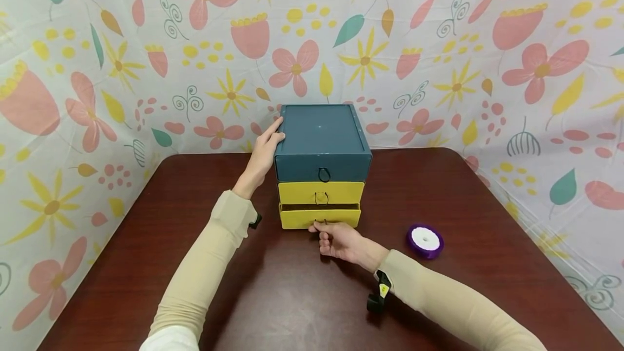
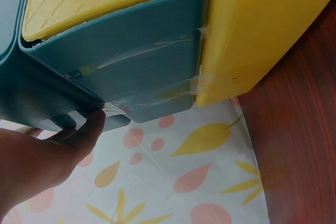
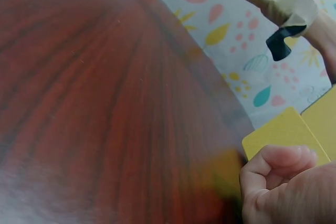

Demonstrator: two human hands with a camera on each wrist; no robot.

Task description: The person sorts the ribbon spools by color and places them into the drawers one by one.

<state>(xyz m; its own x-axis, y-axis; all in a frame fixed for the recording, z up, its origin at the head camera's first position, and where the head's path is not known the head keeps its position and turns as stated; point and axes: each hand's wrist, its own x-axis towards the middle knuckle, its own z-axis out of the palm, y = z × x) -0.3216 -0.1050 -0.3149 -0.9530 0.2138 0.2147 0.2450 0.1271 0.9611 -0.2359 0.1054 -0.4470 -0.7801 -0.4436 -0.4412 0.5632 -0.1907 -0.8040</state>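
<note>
A small chest of three stacked drawers stands on the table, with a dark teal top section (image 1: 319, 129) and two yellow drawers below. The bottom yellow drawer (image 1: 292, 219) is pulled slightly out, showing a dark gap along its top. My right hand (image 1: 343, 240) pinches the thin cord pull at that drawer's front; its fingers hide most of the loop. With fingers extended, my left hand (image 1: 263, 151) rests against the left side of the teal section. The left wrist view shows that hand (image 2: 50, 161) touching the chest's side, where clear tape runs across the panels.
A purple ribbon roll (image 1: 425, 241) with a white centre lies on the table to the right of the chest. The dark reddish wooden table (image 1: 292, 297) reaches back to a flower-patterned cloth (image 1: 419, 31) hanging behind the chest.
</note>
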